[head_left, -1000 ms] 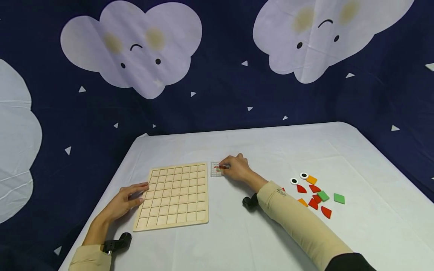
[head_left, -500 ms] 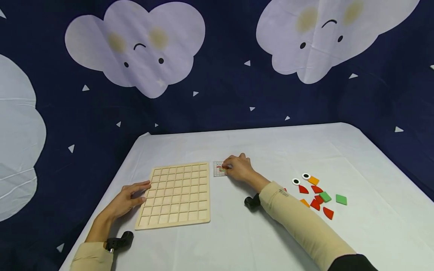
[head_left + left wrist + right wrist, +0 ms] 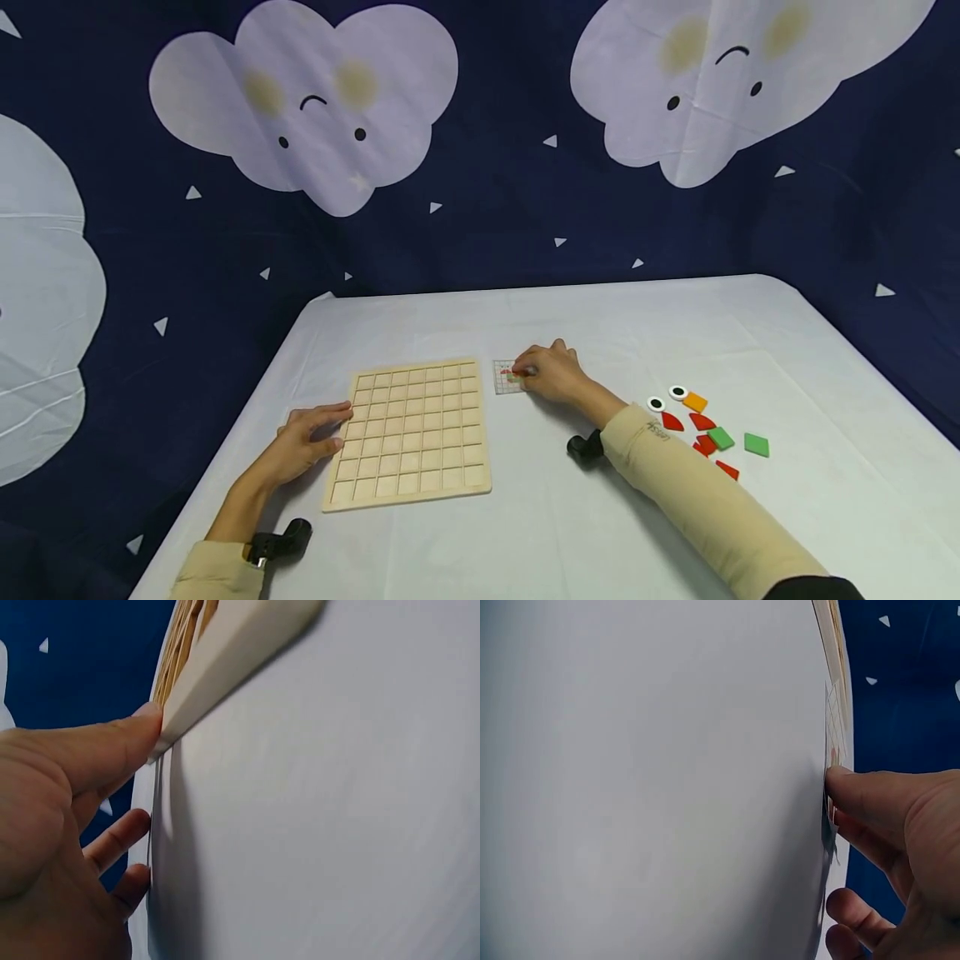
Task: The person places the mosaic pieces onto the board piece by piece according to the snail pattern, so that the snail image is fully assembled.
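A square wooden grid board (image 3: 408,433) lies flat on the white table. My left hand (image 3: 303,442) is at its left side, thumb and fingertips touching the edge. In the left wrist view the thumb (image 3: 112,746) presses against the board's rim (image 3: 240,656), and the other fingers extend along the table. My right hand (image 3: 553,373) pinches a small clear card (image 3: 503,382) printed with a grid and a red and green picture, just right of the board's far corner. In the right wrist view the thumb (image 3: 870,791) lies on the card (image 3: 834,727); the fingers cover part of it.
Several loose flat tiles lie on the right of the table: red wedges (image 3: 672,422), green tiles (image 3: 757,444), an orange tile (image 3: 695,402) and white eye discs (image 3: 656,404). The right sleeve (image 3: 697,492) hides some of them. A dark cloud-patterned cloth (image 3: 502,167) hangs behind.
The board has slid to the right, with my left hand following at its edge. My right hand has carried the card right too, and its forearm now covers more of the tiles.
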Demonstrator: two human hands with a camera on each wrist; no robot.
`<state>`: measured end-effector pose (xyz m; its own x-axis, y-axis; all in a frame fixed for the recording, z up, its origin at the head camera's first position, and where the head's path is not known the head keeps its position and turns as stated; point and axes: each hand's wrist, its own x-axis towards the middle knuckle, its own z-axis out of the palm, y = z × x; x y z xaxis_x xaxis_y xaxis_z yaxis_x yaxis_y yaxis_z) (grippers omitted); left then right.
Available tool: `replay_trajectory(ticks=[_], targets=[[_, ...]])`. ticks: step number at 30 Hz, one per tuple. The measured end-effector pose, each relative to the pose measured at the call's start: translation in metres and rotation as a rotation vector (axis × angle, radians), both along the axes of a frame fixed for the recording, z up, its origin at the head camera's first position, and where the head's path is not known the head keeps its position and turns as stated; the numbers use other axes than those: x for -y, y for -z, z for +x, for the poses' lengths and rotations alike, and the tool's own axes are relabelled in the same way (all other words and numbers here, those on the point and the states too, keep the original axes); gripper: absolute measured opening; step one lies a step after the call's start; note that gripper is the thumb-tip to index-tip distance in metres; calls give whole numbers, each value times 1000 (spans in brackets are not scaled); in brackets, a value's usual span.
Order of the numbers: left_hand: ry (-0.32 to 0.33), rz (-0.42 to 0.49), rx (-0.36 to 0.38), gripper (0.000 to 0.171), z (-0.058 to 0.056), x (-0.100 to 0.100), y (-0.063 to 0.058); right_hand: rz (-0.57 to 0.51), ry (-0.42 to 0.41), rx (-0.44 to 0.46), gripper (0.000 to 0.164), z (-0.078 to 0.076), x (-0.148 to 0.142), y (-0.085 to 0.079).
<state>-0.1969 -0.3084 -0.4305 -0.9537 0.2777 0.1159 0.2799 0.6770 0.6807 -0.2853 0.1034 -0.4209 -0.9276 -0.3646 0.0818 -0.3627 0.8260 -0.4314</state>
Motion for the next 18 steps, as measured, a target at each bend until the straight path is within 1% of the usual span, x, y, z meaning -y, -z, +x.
replay_trajectory(ticks=[4,7,14,18], targets=[[-6,-1,-7,42,2,-13,3,3,-3,5,31,1,-14,-1],[-13,-10,-6,42,4,-23,3,6,-2,5,31,1,-26,-2],[-3,-31,-49,42,8,-50,3,-10,9,5,30,7,-53,-3],[-10,-39,-44,43,9,-67,5,-8,23,1,29,10,-69,-2]])
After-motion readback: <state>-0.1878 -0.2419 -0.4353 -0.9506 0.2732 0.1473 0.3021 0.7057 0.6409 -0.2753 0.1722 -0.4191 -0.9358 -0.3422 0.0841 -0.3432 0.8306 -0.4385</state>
